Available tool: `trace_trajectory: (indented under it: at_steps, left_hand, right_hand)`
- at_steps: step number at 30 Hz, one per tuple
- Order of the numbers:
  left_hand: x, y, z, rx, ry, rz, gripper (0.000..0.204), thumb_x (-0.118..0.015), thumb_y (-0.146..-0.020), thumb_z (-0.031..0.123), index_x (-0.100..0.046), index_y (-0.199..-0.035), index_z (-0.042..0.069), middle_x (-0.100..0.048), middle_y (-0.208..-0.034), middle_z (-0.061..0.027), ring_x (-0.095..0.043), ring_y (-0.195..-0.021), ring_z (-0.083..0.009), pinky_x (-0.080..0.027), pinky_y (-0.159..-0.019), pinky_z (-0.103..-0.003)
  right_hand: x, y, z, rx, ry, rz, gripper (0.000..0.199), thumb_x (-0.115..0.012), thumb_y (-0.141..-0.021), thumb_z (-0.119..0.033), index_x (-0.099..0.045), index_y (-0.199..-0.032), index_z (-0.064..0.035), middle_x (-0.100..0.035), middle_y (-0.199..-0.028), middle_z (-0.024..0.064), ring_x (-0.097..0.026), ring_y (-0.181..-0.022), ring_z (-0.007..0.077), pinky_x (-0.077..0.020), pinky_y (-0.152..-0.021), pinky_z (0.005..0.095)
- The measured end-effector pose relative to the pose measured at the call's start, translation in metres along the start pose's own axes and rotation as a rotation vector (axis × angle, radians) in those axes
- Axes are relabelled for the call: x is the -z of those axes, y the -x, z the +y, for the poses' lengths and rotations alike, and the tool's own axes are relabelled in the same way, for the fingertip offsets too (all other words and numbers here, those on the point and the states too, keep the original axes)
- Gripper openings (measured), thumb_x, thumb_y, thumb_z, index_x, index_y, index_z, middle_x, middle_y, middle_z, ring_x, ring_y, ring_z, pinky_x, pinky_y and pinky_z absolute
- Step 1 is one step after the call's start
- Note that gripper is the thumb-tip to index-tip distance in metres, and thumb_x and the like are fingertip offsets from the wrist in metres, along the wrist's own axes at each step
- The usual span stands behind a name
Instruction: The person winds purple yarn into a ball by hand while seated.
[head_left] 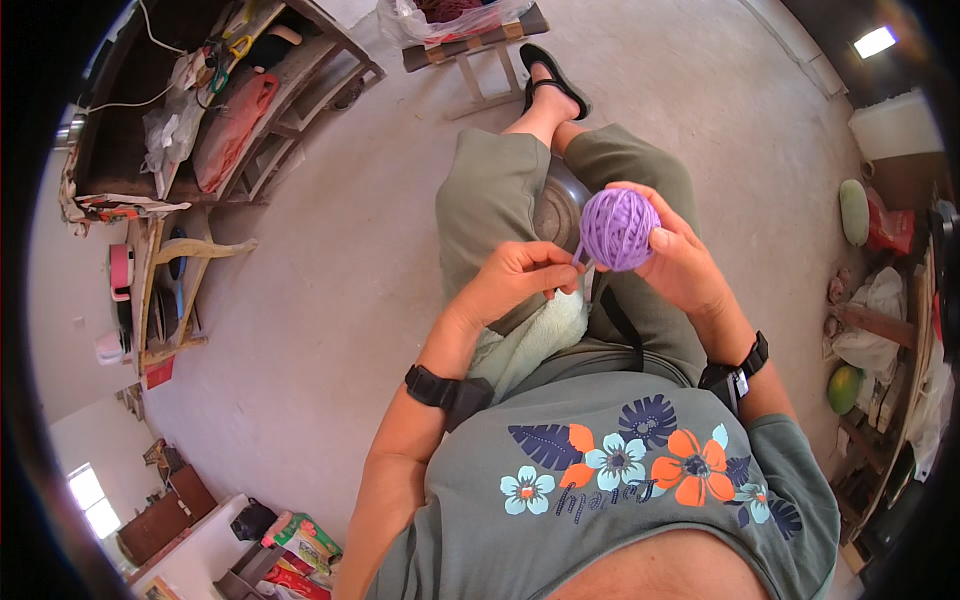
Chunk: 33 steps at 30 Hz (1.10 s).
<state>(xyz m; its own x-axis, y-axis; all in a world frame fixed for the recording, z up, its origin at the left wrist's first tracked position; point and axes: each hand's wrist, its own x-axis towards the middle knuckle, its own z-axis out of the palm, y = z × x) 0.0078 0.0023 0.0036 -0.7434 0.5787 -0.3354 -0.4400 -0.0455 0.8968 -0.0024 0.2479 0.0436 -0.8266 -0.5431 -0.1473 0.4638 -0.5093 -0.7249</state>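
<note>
Just above and right of the frame's centre, the right hand [688,262] is clasping a purple yarn ball [620,230], presumably to prevent rolling; nearer mid-frame, the left hand [525,275] is pinching the strand [579,252], fingertips together, probably for tension.

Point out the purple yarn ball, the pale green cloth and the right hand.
Purple yarn ball [616,231]: head view, middle of its wound strands.
Pale green cloth [541,333]: head view, middle of its folds.
Right hand [686,264]: head view, back of the hand.
</note>
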Motion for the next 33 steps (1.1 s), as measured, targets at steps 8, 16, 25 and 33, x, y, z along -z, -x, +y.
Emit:
trace_trajectory:
  at_steps: [8, 16, 25, 33]
  left_hand:
    - [-0.009, 0.006, 0.009, 0.057, -0.044, -0.164, 0.018, -0.068, -0.093, 0.012, -0.073, -0.104, 0.0, -0.073, -0.09, -0.0048, -0.066, -0.082, -0.0089, -0.05, -0.066, -0.022]
    - [0.002, 0.013, 0.026, -0.106, 0.144, -0.072, 0.009, -0.071, -0.092, 0.01, -0.07, -0.095, 0.001, -0.068, -0.088, 0.0008, -0.06, -0.079, -0.0039, -0.048, -0.07, -0.019]
    - [0.001, 0.002, 0.006, -0.096, 0.134, 0.102, 0.011, -0.068, -0.093, 0.011, -0.07, -0.096, 0.001, -0.068, -0.085, -0.0009, -0.059, -0.077, -0.0067, -0.047, -0.069, -0.021]
    - [-0.004, 0.005, -0.001, 0.011, -0.012, 0.008, 0.018, -0.068, -0.094, 0.015, -0.072, -0.104, 0.001, -0.071, -0.09, -0.0036, -0.061, -0.074, -0.0071, -0.048, -0.064, -0.022]
  right_hand:
    - [0.002, -0.013, 0.012, 0.06, 0.434, 0.275, 0.061, -0.077, -0.086, -0.024, -0.045, -0.133, -0.0031, -0.061, -0.116, 0.0092, -0.06, -0.105, 0.0148, -0.0491, -0.094, 0.0316]
    - [0.006, 0.0, 0.025, -0.077, 0.699, 0.153, 0.048, -0.077, -0.086, -0.028, -0.059, -0.123, -0.0022, -0.064, -0.105, 0.0024, -0.06, -0.092, 0.0093, -0.0508, -0.081, 0.026]
    - [0.003, 0.01, 0.016, -0.2, 0.121, -0.098, 0.066, -0.063, -0.094, -0.045, -0.043, -0.142, -0.0039, -0.057, -0.128, 0.0061, -0.057, -0.115, 0.0142, -0.0472, -0.097, 0.0323]
    - [-0.001, -0.006, 0.011, 0.016, 0.068, 0.064, 0.063, -0.069, -0.091, -0.03, -0.04, -0.141, -0.0049, -0.055, -0.129, 0.0081, -0.056, -0.117, 0.016, -0.0505, -0.095, 0.0357]
